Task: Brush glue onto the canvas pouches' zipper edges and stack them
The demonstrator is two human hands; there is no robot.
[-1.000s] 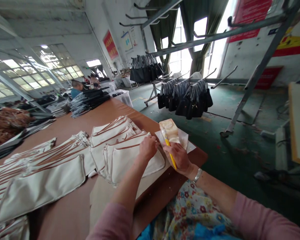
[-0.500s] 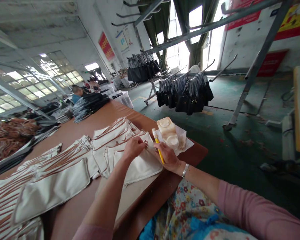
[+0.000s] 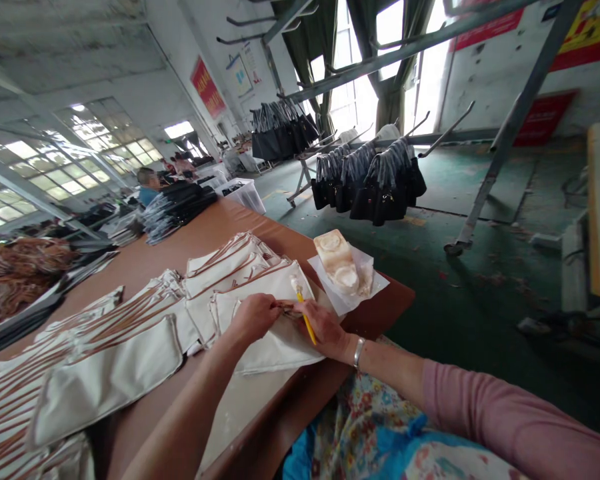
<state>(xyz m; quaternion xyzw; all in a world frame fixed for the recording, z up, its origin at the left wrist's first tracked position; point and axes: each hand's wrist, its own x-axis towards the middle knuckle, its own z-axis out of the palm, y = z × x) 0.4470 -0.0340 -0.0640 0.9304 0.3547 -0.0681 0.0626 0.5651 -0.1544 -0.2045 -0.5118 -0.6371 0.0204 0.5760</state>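
My right hand [image 3: 327,331] is closed around a yellow-handled brush [image 3: 307,321], whose pale, coated tip points up and away. The fingers of my left hand [image 3: 256,317] pinch the brown edge [image 3: 286,304] of a cream leather-like panel [image 3: 280,348]. My right fingertips meet that same edge just beside the left ones; whether they grip it is hidden. Under and behind the panel lie several similar cream pieces [image 3: 230,257] with brown edging. To the right of my right hand, a stained container with whitish paste [image 3: 337,260] rests on white paper [image 3: 377,285].
A brown-covered table [image 3: 245,217] carries more cream pieces [image 3: 110,373] at left, brown bundles [image 3: 23,267] and a dark stack [image 3: 180,207]. Beyond its right edge, black bags [image 3: 375,190] hang from a wheeled metal rack [image 3: 500,143]. A person [image 3: 147,187] sits farther back.
My right hand has moved left and down with the brush, away from the paste container, to the panel's edge. My left hand has shifted slightly left and down, the brown edge now stretched between both hands.
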